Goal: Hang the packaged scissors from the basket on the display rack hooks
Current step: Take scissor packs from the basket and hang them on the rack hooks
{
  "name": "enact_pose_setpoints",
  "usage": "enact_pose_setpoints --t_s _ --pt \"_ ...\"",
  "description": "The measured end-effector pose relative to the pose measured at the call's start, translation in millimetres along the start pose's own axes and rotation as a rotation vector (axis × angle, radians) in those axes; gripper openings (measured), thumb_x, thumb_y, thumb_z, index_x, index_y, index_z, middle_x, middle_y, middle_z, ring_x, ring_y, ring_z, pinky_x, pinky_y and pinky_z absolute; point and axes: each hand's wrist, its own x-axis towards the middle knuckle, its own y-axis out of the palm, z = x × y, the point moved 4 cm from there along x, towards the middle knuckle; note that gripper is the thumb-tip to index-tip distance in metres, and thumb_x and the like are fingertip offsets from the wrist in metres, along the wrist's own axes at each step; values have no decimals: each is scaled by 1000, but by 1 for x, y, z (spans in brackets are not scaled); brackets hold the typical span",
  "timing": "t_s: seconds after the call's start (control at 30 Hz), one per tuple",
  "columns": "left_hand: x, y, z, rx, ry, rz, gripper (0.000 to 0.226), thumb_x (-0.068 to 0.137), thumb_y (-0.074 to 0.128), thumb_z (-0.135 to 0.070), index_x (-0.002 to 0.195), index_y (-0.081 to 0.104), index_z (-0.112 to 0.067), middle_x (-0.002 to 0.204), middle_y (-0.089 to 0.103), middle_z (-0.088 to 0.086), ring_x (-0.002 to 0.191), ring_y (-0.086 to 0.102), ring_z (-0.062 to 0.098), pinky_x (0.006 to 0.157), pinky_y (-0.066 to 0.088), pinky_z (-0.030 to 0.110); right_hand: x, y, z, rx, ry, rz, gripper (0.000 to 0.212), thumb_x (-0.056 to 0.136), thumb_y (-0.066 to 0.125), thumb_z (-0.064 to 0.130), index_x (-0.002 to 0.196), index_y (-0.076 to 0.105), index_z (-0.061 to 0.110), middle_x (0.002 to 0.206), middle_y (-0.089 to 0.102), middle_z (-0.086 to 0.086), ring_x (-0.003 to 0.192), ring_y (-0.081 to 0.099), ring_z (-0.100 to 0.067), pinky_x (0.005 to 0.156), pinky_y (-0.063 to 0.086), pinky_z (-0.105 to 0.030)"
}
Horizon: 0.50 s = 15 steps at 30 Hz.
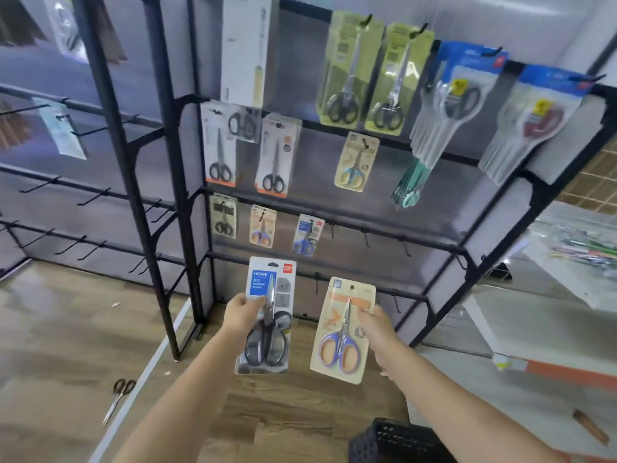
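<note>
My left hand [241,315] grips a white and blue pack of black-handled scissors [266,315] by its left edge, upright before the lowest rail. My right hand [376,324] pinches a cream card with purple and orange scissors [344,330] by its right edge. Both packs are held up in front of the black display rack [334,225], just below its bare hooks [367,235]. The dark basket [394,441] sits on the floor at the bottom, under my right arm. Several scissor packs hang on the upper rails.
A loose pair of scissors [119,396] lies on the wooden floor at the left. A second rack with bare hooks [90,198] stands to the left. A white table with stationery [574,255] is at the right.
</note>
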Motion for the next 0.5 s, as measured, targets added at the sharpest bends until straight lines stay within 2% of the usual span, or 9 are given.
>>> enact_pose_setpoints --t_s 0.07,0.17,0.3,0.4,0.5 --pt "9 -12 -4 2 0 8 12 90 60 -14 81 54 -10 86 62 9 72 56 17 66 45 27 1 14 10 4 -23 -7 21 95 43 14 111 53 5 106 65 -15 89 63 -28 68 48 -32" --pt "19 -26 -12 -10 10 5 11 90 60 -17 93 56 -7 91 63 8 75 58 16 66 46 27 11 33 18 -12 -39 -7 24 96 42 15 115 52 5 110 64 -16 87 60 -26 64 45 -29" --pt "32 -37 -23 -46 22 4 15 92 58 -18 101 56 -6 92 64 8 73 59 14 59 44 25 31 61 26 -48 -52 40 23 98 41 17 116 50 5 111 63 -13 90 61 -24 70 48 -30" --pt "46 -45 -23 -85 27 -21 14 92 58 -17 101 56 -6 85 63 4 70 58 12 55 42 22 50 84 38 -77 -83 59 16 99 40 17 109 47 6 107 60 -9 90 58 -23 71 46 -31" --pt "65 -49 -13 -95 22 -36 14 91 59 -18 101 56 -7 85 63 4 73 60 13 57 45 23 80 112 45 -136 -109 82 10 99 39 18 103 44 11 108 58 -10 93 57 -24 80 47 -34"
